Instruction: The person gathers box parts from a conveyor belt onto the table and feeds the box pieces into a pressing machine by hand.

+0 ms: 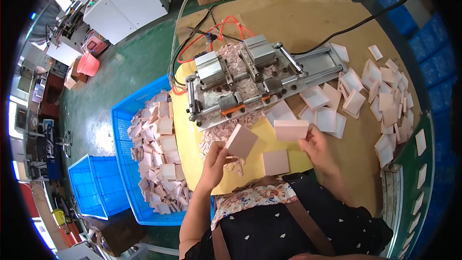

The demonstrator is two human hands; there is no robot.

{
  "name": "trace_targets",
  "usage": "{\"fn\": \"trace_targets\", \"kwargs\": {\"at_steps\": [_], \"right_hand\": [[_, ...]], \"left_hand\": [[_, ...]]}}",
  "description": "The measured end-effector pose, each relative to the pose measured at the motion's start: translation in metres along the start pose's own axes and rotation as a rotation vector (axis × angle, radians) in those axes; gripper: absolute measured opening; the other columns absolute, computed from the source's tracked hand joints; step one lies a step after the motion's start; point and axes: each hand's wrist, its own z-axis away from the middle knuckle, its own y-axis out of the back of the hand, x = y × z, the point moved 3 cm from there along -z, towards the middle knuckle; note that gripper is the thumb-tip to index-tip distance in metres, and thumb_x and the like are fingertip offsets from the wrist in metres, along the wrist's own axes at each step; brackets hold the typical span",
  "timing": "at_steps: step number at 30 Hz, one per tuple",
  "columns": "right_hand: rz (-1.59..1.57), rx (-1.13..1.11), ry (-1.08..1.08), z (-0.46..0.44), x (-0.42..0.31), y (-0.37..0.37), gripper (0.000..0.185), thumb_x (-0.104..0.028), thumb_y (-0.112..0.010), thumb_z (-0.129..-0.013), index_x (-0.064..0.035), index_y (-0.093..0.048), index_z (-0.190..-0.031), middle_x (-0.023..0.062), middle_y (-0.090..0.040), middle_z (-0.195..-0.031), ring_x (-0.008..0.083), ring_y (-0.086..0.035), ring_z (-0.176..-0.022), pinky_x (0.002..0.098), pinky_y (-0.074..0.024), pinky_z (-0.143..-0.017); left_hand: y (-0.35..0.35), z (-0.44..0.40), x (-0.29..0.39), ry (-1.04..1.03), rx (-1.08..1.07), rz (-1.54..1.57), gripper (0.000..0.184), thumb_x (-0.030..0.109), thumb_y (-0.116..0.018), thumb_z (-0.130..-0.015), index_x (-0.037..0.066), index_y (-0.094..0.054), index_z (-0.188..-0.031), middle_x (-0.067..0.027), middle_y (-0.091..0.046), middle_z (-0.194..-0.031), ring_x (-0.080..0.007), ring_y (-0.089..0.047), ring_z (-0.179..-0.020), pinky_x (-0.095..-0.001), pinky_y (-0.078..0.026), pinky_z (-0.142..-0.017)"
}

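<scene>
My left hand (215,161) is closed on a tilted pale pink square piece (243,142) above the yellow sheet (192,139). In my right hand (315,145) is another pink piece (291,130), pinched at its right edge. Between and below the hands, a third pink piece (275,162) lies flat near the table's front edge. Just beyond the hands stands a metal fixture (240,86) with two blocks, rods and orange-marked clamps. Small pink scraps (216,137) are strewn under and in front of it.
A blue crate (126,163) full of pink pieces stands at the left, near an empty blue crate (91,185). Shallow square trays (325,118) and a loose pile (387,101) lie at the right. Red hoses (231,21) and a black cable (346,30) run behind the fixture.
</scene>
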Motion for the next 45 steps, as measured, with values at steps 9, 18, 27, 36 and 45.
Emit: {"fn": "trace_targets", "kwargs": {"at_steps": [9, 18, 27, 36, 45], "right_hand": [[-0.418, 0.003, -0.060, -0.078, -0.024, -0.062, 0.053, -0.003, -0.061, -0.100, -0.0062, -0.045, -0.150, 0.0082, -0.068, -0.102, 0.0147, -0.067, -0.080, 0.0295, -0.0583, -0.075], [-0.271, -0.112, -0.193, -0.126, -0.020, -0.071, 0.039, -0.003, -0.060, -0.100, -0.0027, -0.057, -0.139, 0.0117, -0.071, -0.108, 0.0199, -0.074, -0.091, 0.0265, -0.0624, -0.076], [-0.190, -0.032, -0.114, -0.123, 0.001, -0.073, 0.035, -0.005, -0.059, -0.101, -0.0012, -0.059, -0.136, 0.0126, -0.071, -0.109, 0.0219, -0.074, -0.091, 0.0295, -0.0632, -0.073], [-0.323, 0.002, 0.194, -0.103, -0.008, -0.102, 0.012, -0.007, -0.057, -0.103, -0.0002, -0.062, -0.112, 0.0074, -0.068, -0.092, 0.0148, -0.069, -0.080, 0.0288, -0.0590, -0.071], [0.741, -0.307, 0.481, -0.071, -0.035, -0.105, 0.039, -0.004, -0.068, -0.083, -0.0065, -0.066, -0.123, 0.0134, -0.063, -0.116, 0.0313, -0.060, -0.115, 0.0386, -0.0526, -0.093]], "left_hand": [[-0.026, 0.004, -0.013, -0.540, -0.011, -1.320, 0.079, 0.030, -0.088, -0.071, 0.010, -0.050, -0.138, -0.0244, -0.039, -0.148, -0.0435, -0.039, -0.135, -0.0561, -0.028, -0.114], [-0.030, -0.001, -0.036, -0.594, 0.113, -1.293, 0.060, 0.015, -0.075, -0.075, 0.010, -0.052, -0.130, -0.0232, -0.045, -0.143, -0.0426, -0.043, -0.132, -0.0553, -0.027, -0.113], [-0.037, -0.015, -0.040, -0.636, 0.071, -1.285, 0.062, 0.020, -0.077, -0.075, 0.008, -0.050, -0.130, -0.0227, -0.043, -0.147, -0.0413, -0.041, -0.136, -0.0589, -0.027, -0.114], [-0.041, -0.015, -0.044, -0.678, 0.146, -1.299, 0.058, 0.023, -0.080, -0.074, 0.008, -0.055, -0.124, -0.0195, -0.048, -0.143, -0.0379, -0.044, -0.134, -0.0565, -0.028, -0.112], [-0.009, 0.006, -0.008, -0.717, 0.167, -1.165, 0.062, 0.020, -0.082, -0.066, 0.005, -0.055, -0.120, -0.0217, -0.051, -0.138, -0.0422, -0.047, -0.123, -0.0531, -0.032, -0.106]]}}
